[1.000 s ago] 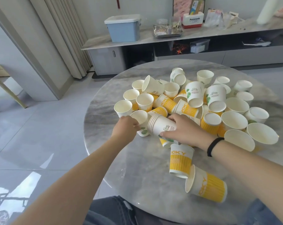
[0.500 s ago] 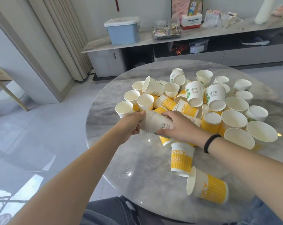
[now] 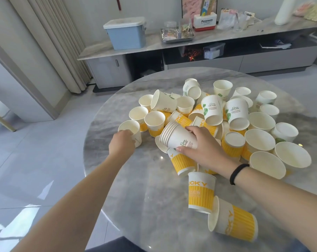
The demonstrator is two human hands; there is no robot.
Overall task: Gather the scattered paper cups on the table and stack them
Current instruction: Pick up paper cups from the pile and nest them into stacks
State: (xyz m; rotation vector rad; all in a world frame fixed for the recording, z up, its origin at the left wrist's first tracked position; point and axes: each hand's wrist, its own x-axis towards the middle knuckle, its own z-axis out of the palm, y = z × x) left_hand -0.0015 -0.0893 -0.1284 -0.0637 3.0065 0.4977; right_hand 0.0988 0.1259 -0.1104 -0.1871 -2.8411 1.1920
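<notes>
Both hands work at the near edge of a heap of paper cups on a round marble bench (image 3: 128, 179). Right hand (image 3: 205, 148), a black band (image 3: 237, 173) on its wrist, is wrapped around a nested stack of white cups (image 3: 177, 138), thumb under and fingers over; the stack lies tilted on its side, its layered rims facing left toward the other hand. Left hand (image 3: 122, 142) closes its fingers on the rim and side of a single upright white cup (image 3: 131, 129) standing at the left fringe of the heap, just beside the stack.

Beyond and to the right of the hands, the loose cups (image 3: 259, 122) lie jumbled: some upright and open, some upended, some tipped over, a mix of plain white, green-leaf "Green World" prints and yellow-banded ones. Directly under the right hand, a yellow-banded cup (image 3: 183, 162) lies on its side. Nearer the person than the right wrist, an upended yellow "LUCKY" cup (image 3: 201, 192) stands apart from the heap, and just beside it another yellow cup (image 3: 234, 220) lies on its side with its mouth to the left.

Far past the hands, a low cabinet (image 3: 190, 44) against the wall carries a blue lidded box (image 3: 126, 35).
</notes>
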